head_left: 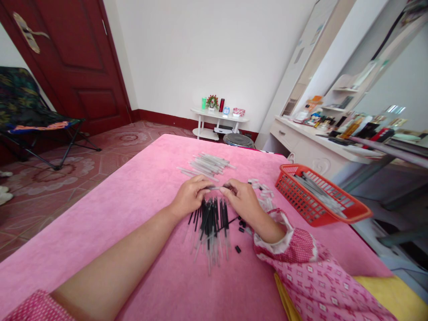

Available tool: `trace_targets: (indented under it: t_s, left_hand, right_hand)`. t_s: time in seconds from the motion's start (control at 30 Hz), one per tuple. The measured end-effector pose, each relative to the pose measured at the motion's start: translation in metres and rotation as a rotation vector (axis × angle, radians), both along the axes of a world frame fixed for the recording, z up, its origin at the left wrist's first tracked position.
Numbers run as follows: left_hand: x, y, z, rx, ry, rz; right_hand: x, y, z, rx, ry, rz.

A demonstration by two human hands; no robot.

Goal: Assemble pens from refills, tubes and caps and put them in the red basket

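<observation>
Left hand [194,194] and right hand [243,199] pinch a slim greyish tube [216,187] between them over the pink bench [117,196], just beyond the black rods [210,216], where a slackening fingertip grip could drop it onto that loose pile!

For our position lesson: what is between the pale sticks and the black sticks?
In the head view, the left hand and right hand, holding a slim stick.

By the dark red door [88,64] I see a folding chair [16,91]. Against the white wall [207,44], a small white stand [199,121] bears a potted plant [212,101] between green and red containers [221,105]. Bottles [351,128] crowd the dresser [316,151] at right.
</observation>
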State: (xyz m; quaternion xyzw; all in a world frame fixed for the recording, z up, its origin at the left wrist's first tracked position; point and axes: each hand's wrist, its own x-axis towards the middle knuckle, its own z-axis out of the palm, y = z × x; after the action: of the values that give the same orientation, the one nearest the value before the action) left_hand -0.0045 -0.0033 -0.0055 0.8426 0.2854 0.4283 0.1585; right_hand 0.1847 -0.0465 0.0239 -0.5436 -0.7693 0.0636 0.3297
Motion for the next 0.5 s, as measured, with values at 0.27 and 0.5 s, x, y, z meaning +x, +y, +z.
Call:
trace_targets:
  t_s: [0.27, 0.5]
  left_hand:
    - [-0.0003, -0.0008, -0.0001, 0.001, -0.014, -0.010]
    - [0.0004, -0.0017, 0.0014, -0.007, -0.026, -0.014]
  right_hand:
    - [-0.0013, -0.0010, 0.0000, -0.006, -0.040, -0.006]
    - [-0.0019, -0.0016, 0.0000, -0.012, -0.070, -0.015]
